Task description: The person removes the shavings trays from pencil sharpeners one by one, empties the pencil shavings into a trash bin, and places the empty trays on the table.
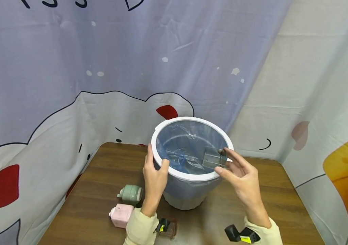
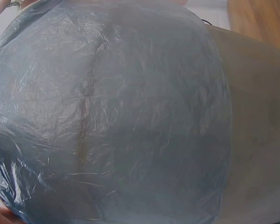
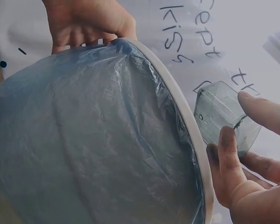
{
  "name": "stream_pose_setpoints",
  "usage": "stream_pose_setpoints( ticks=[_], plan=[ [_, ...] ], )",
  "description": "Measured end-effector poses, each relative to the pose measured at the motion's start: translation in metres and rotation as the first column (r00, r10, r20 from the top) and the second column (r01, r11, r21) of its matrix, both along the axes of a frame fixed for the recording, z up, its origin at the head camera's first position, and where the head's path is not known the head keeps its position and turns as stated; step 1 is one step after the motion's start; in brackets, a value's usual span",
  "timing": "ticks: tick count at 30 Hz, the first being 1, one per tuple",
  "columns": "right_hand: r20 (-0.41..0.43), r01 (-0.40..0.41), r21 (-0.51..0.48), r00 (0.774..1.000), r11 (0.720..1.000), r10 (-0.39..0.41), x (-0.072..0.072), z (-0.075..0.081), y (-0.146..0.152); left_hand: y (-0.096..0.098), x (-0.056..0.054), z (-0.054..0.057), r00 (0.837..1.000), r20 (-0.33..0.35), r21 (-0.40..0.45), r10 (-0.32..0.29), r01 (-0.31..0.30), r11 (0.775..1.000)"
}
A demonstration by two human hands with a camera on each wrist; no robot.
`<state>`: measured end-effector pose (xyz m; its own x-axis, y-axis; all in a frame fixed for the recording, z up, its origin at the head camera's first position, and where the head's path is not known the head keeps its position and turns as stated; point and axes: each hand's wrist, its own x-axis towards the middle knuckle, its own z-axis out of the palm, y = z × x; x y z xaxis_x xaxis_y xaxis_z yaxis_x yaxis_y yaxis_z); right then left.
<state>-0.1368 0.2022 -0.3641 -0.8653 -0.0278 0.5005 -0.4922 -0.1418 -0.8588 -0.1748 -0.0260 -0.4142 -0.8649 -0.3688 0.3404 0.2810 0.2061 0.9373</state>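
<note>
A white-rimmed trash bin (image 1: pixel 184 176) stands upright, lined with a thin blue plastic bag (image 1: pixel 177 143) folded over its rim. My left hand (image 1: pixel 155 178) grips the bin's left rim, the thumb over the edge and the fingers along the outside. Over the right part of the mouth, my right hand (image 1: pixel 241 177) pinches a small clear greenish-grey container (image 1: pixel 212 158) between thumb and fingers. The right wrist view shows this faceted container (image 3: pixel 219 109) just outside the rim's outline, fingertips against its side. Mostly the bag-covered bin wall (image 2: pixel 130 112) fills the left wrist view.
On the wooden table (image 1: pixel 100 183), a green bottle-like container (image 1: pixel 131 194) and a pink one (image 1: pixel 121 215) lie left of my left forearm. A brownish see-through object (image 1: pixel 172 230) is partly hidden by that wrist's camera. Printed curtains (image 1: pixel 131 61) hang behind the table.
</note>
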Motion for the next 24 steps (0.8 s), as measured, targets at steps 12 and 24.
stream_pose_setpoints(
  ticks=[12,24],
  plan=[
    [0.031,0.016,-0.019,0.999,1.000,-0.015,0.005,-0.003,0.007,-0.001,0.000,-0.001,1.000,-0.005,0.004,-0.002,0.002,1.000],
    [0.081,0.081,0.011,0.993,0.997,-0.082,0.011,-0.004,0.015,-0.001,0.001,0.000,1.000,-0.002,0.003,-0.006,0.006,1.000]
  ],
)
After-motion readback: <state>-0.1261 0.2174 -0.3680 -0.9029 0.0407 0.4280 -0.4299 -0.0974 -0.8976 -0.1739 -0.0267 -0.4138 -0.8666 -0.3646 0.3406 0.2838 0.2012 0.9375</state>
